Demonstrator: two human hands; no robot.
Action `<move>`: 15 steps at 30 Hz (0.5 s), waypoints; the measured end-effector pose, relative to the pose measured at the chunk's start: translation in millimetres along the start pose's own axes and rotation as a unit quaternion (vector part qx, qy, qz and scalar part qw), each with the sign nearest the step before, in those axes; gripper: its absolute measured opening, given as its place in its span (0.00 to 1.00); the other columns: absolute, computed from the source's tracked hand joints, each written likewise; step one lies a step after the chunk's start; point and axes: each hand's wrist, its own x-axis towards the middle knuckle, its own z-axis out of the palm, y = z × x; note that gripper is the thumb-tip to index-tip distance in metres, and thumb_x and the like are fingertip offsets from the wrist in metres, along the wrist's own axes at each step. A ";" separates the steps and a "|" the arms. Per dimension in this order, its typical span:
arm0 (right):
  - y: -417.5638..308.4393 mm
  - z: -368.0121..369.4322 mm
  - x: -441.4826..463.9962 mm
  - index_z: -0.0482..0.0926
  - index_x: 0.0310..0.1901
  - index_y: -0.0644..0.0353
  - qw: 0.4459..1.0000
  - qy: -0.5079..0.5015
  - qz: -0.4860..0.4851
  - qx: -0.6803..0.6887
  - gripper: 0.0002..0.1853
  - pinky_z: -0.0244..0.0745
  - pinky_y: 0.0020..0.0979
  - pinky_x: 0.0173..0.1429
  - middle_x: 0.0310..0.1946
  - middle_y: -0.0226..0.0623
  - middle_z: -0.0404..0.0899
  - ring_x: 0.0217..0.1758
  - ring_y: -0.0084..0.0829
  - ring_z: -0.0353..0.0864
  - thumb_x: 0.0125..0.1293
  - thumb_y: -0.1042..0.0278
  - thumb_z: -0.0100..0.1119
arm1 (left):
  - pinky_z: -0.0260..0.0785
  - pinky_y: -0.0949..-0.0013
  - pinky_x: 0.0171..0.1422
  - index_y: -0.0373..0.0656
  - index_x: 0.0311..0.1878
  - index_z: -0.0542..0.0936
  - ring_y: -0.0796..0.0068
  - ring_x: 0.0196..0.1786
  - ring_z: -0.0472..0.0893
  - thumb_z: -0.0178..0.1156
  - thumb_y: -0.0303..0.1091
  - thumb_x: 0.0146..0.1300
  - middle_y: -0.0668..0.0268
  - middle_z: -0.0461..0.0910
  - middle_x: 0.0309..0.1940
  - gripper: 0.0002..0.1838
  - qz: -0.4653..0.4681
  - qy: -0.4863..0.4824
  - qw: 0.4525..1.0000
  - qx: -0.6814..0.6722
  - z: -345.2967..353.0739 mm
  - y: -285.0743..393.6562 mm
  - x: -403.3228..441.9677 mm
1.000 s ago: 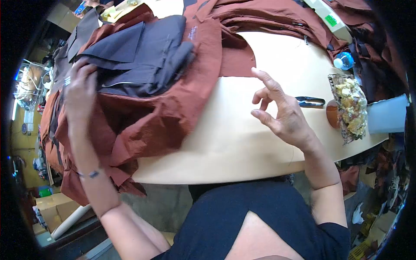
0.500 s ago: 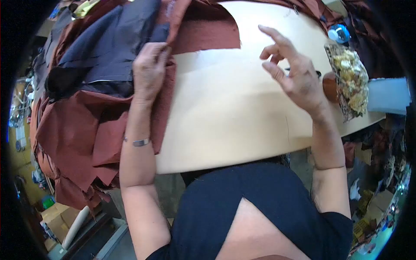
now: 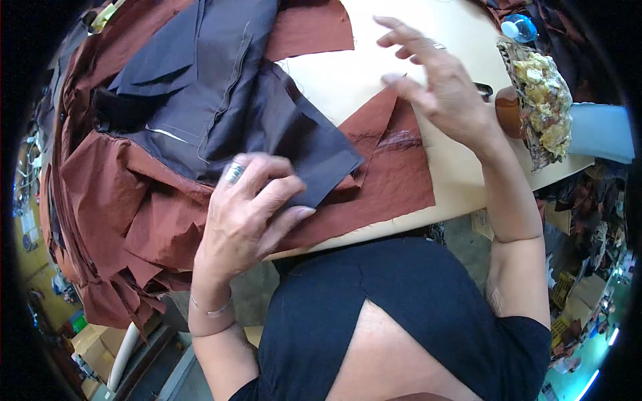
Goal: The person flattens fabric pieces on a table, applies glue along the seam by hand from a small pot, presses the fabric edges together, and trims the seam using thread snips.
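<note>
My left hand [image 3: 251, 207] is over the lower edge of the dark lining cloth [image 3: 234, 100], its fingers bent and somewhat apart, with a ring on one finger. I cannot see anything gripped in it. Rust-red cloth [image 3: 401, 174] lies spread on the table beyond it, with a dark flap folded across its left part. Above the right corner of that red piece is my right hand [image 3: 445, 90], fingers spread and holding nothing. More red fabric [image 3: 100, 194] bunches at the left, and a pale slit [image 3: 167, 135] shows in the dark cloth.
The pale table [image 3: 455, 184] curves along my front. A blue-capped bottle [image 3: 518, 29] stands at the upper right. Below it are a dark tool [image 3: 484, 88], a brown round object [image 3: 508, 113], a crusted yellowish pad [image 3: 543, 107] and a light-blue container [image 3: 602, 130].
The red cloth and dark flap now extend rightward over the table. My left hand went from the left to the garment's edge, then nearer me, and has loosened. My right hand stays raised, slightly higher.
</note>
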 end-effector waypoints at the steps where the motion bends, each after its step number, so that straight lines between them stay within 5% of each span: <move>1: 7.0 10.0 0.4 0.61 0.66 0.50 0.999 -0.013 -0.040 -0.034 0.34 0.66 0.33 0.60 0.51 0.38 0.74 0.47 0.33 0.73 0.56 0.71 0.58 | 0.59 0.55 0.63 0.47 0.43 0.78 0.58 0.55 0.71 0.67 0.39 0.45 0.63 0.73 0.46 0.19 0.034 0.040 0.997 0.053 4.1 4.7 5.3; 3: 11.9 20.3 -0.2 0.59 0.67 0.49 0.991 -0.043 -0.095 -0.083 0.37 0.66 0.35 0.60 0.52 0.39 0.73 0.47 0.37 0.73 0.53 0.73 0.59 | 0.57 0.55 0.65 0.51 0.53 0.75 0.55 0.62 0.65 0.70 0.40 0.40 0.63 0.68 0.58 0.31 0.048 0.052 0.987 0.147 8.7 9.7 11.5; 7: 9.4 19.4 -4.1 0.60 0.66 0.48 0.987 -0.091 -0.110 -0.070 0.37 0.66 0.36 0.58 0.46 0.39 0.74 0.45 0.39 0.73 0.52 0.77 0.58 | 0.58 0.56 0.63 0.51 0.60 0.70 0.57 0.62 0.65 0.69 0.41 0.42 0.63 0.67 0.59 0.37 0.025 0.053 0.974 0.217 14.4 2.2 22.9; 11: 20.0 32.0 -8.2 0.64 0.63 0.48 0.993 -0.063 -0.094 0.022 0.30 0.67 0.37 0.52 0.34 0.38 0.74 0.40 0.38 0.72 0.58 0.80 0.50 | 0.69 0.63 0.44 0.39 0.36 0.76 0.59 0.40 0.76 0.62 0.25 0.52 0.59 0.75 0.33 0.08 0.046 0.082 0.986 0.135 21.8 -21.7 28.2; 15: 15.0 36.4 -10.8 0.68 0.60 0.51 0.999 0.011 -0.029 0.025 0.22 0.68 0.36 0.47 0.27 0.38 0.72 0.33 0.35 0.71 0.65 0.78 0.44 | 0.67 0.58 0.42 0.38 0.36 0.75 0.54 0.36 0.75 0.54 0.23 0.57 0.55 0.76 0.31 0.04 0.013 0.258 0.919 0.298 -33.6 -63.7 32.1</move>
